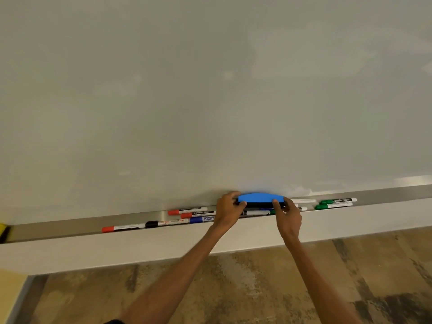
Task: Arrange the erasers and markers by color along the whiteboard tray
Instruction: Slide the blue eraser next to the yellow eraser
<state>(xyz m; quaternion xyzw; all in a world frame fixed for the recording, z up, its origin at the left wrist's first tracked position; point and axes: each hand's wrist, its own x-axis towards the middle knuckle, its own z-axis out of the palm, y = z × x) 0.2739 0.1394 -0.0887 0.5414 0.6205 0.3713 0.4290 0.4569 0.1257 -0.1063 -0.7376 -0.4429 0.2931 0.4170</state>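
Observation:
A blue eraser (pixel 259 198) with a black underside is held just above the whiteboard tray (pixel 58 226). My left hand (pixel 228 210) grips its left end and my right hand (pixel 287 215) grips its right end. Left of my hands lie two red-capped markers (pixel 187 210) stacked near the board, a blue marker (pixel 201 219), a black-capped marker (pixel 167 223) and another red-capped marker (pixel 122 228). Two green markers (pixel 335 203) lie to the right. More markers under the eraser are partly hidden, one with a green cap (pixel 272 211).
The whiteboard (pixel 210 90) fills the upper view. A yellow and black object (pixel 3 231) sits at the tray's far left end. Below the tray's white front lip is a mottled brown floor (pixel 257 277). A white marker body (pixel 304 201) lies behind my right hand.

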